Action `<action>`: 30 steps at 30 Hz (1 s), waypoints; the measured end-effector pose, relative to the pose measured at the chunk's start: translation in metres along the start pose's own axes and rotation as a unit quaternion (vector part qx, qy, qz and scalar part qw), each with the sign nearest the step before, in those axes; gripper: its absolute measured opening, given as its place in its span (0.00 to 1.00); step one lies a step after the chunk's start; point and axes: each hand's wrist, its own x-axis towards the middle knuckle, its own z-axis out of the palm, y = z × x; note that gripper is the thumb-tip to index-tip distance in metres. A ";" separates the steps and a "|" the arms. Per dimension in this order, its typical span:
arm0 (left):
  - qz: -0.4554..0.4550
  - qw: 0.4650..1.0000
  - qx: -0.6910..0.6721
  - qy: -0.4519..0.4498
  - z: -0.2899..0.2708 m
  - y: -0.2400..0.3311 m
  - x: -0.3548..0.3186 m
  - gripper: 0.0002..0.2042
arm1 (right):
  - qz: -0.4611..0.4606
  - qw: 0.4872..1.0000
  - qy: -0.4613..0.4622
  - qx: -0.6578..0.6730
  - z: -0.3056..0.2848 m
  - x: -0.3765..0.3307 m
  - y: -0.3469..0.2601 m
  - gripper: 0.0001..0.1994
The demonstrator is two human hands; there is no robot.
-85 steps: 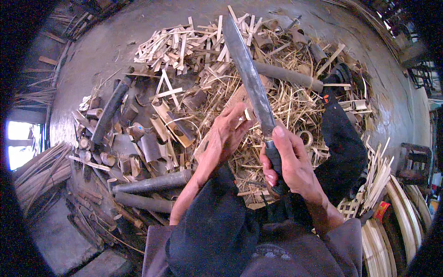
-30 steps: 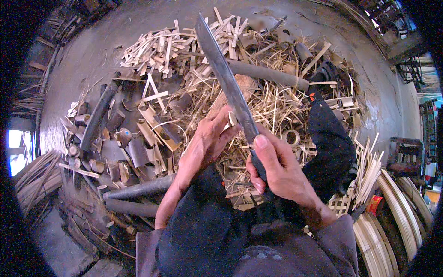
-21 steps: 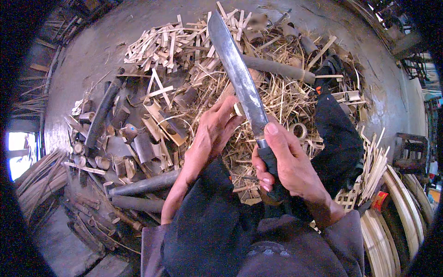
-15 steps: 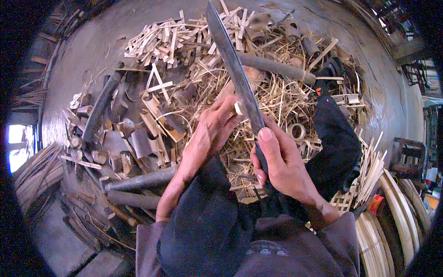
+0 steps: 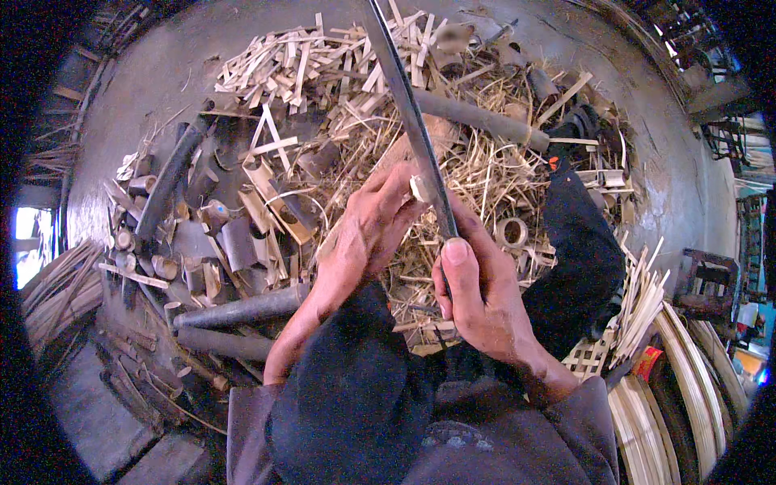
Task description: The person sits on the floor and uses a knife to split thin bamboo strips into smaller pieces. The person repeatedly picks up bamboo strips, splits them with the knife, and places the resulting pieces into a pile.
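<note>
My right hand grips the handle of a long grey steel knife, thumb laid along its back; the blade points up and away over the pile. My left hand pinches a small pale piece of bamboo against the left side of the blade. Both hands are held just above my dark-clothed knee. Below them lies a heap of pale bamboo splinters and shavings.
Dark bamboo tubes and cut half-rounds lie to the left. A long grey bamboo pole crosses behind the blade. A cut bamboo ring rests by my right leg. Flat bamboo strips and a lattice piece are at right.
The knife has tilted more upright and its tip has left the top of the picture. My left hand has drawn in closer to the blade, holding the small piece against it.
</note>
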 end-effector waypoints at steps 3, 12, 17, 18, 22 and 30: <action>-0.052 0.978 -0.202 0.022 0.002 -0.016 0.005 0.13 | -0.019 1.000 0.003 -0.013 0.005 0.007 0.013 0.25; 0.034 0.989 0.138 0.029 -0.019 -0.032 -0.022 0.22 | -0.070 0.994 0.020 -0.077 0.023 0.010 0.024 0.29; -0.119 0.967 0.093 0.204 -0.030 0.027 -0.036 0.11 | -0.046 0.995 0.002 -0.088 0.033 0.014 0.038 0.18; -0.065 0.964 0.122 0.226 -0.031 0.022 -0.040 0.12 | -0.076 0.992 0.007 -0.101 0.042 0.017 0.049 0.18; 0.015 0.942 0.199 0.270 -0.031 0.020 -0.041 0.11 | 0.021 0.989 -0.002 -0.146 0.059 0.048 0.130 0.21; -0.053 0.917 0.214 0.333 -0.089 -0.006 -0.010 0.15 | 0.093 0.988 0.057 -0.109 0.032 0.068 0.255 0.27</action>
